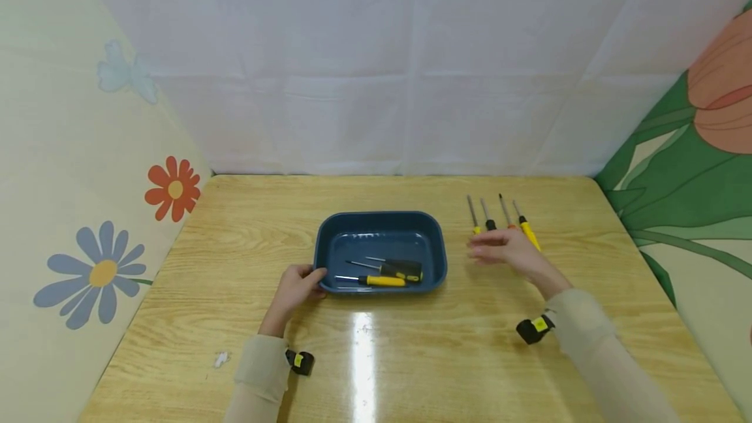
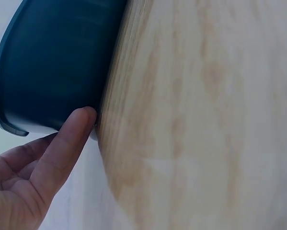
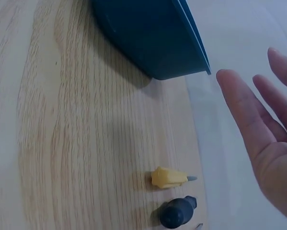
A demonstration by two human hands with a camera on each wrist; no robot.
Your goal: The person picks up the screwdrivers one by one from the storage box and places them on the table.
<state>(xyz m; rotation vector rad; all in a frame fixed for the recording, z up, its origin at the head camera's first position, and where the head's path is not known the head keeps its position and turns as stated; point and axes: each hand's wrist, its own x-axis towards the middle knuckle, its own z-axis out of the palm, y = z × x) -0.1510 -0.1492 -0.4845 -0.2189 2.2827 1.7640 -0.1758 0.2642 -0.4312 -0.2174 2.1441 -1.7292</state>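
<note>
Two hands are working separately here: the left hand [image 1: 299, 282] is gripping the near left corner of the blue tray [image 1: 382, 240], its thumb lying over the rim and its fingers bearing on the outer wall. The right hand [image 1: 510, 253] is holding nothing; its fingers are pointing toward the tray, roughly straight, and are touching no tool that shows.

Near that hand, four screwdrivers are lying side by side on the bench [image 1: 435, 351], right of the tray: an inner yellow screwdriver [image 3: 167, 177], a black screwdriver [image 3: 174, 215], a red-marked screwdriver [image 1: 506, 209] that the hand is partly hiding, and an outer yellow screwdriver [image 1: 529, 232]. Their shafts are pointing away from the person, so the thicker handles are offering the better hold; all are looking rigid and fairly light, the bare metal probably being slippery.

Inside the tray, a yellow-handled driver [image 1: 382, 281] and two dark-handled drivers [image 1: 405, 271] are resting toward the near wall. The tray is looking stiff and glossy, likely sliding easily unless its rim is being pinched. Farther out, a white cloth [image 1: 376, 83] is hanging behind the bench.
</note>
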